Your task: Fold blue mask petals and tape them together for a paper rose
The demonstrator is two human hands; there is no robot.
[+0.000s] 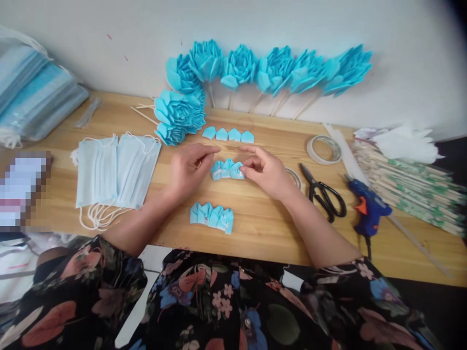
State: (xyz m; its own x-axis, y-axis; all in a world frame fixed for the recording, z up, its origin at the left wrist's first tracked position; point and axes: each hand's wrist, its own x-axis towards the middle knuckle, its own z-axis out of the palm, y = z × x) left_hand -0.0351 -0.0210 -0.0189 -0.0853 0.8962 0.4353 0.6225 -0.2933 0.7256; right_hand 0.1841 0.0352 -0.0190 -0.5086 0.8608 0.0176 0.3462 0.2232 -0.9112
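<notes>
A row of folded light-blue petals lies on the wooden table between my two hands. My right hand has its thumb and a curled finger closed at the right end of this row, while its index finger sticks out above. Just left of the row is my left hand, its index finger stretched out and the thumb a little below it; I see nothing held there. Nearer to me lies a second row of folded petals. Flatter blue petals are lined up beyond my hands.
Blue flowers on sticks lean along the wall. Face masks lie at left, near bagged masks and a blurred screen. At right are a tape roll, black scissors, a blue glue gun and wrapped sticks.
</notes>
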